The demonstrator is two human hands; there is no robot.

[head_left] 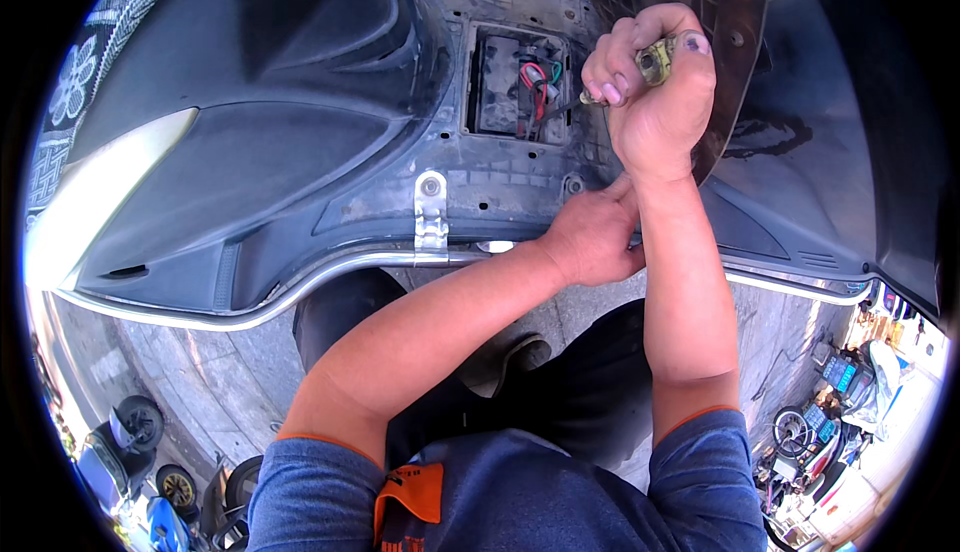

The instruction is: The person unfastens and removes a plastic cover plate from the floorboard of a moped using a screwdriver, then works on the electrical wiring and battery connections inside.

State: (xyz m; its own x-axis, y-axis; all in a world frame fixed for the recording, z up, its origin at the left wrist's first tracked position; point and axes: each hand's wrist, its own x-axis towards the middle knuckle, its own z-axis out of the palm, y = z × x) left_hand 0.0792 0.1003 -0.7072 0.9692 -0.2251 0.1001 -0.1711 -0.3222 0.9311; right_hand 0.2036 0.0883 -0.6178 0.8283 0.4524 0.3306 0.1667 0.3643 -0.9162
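Observation:
My right hand (660,92) is wrapped round the yellowish, see-through handle of a screwdriver (655,60). Its shaft points left toward an open battery compartment (470,82) in the scooter's floorboard. Inside sit a dusty battery (498,82) and red, green and black wires (540,87). A dark ribbed floor panel (735,42) stands raised and tilted right of the opening, partly behind my right hand. Below, my left hand (595,237) is closed at the panel's lower end, its fingertips partly hidden by my right forearm.
A metal bracket (431,207) is bolted at the near floorboard edge, beside a chrome rail (330,287). The black seat-side bodywork (270,162) curves up on the left. Parked scooters (150,462) stand at lower left; another vehicle and clutter (815,432) are at lower right.

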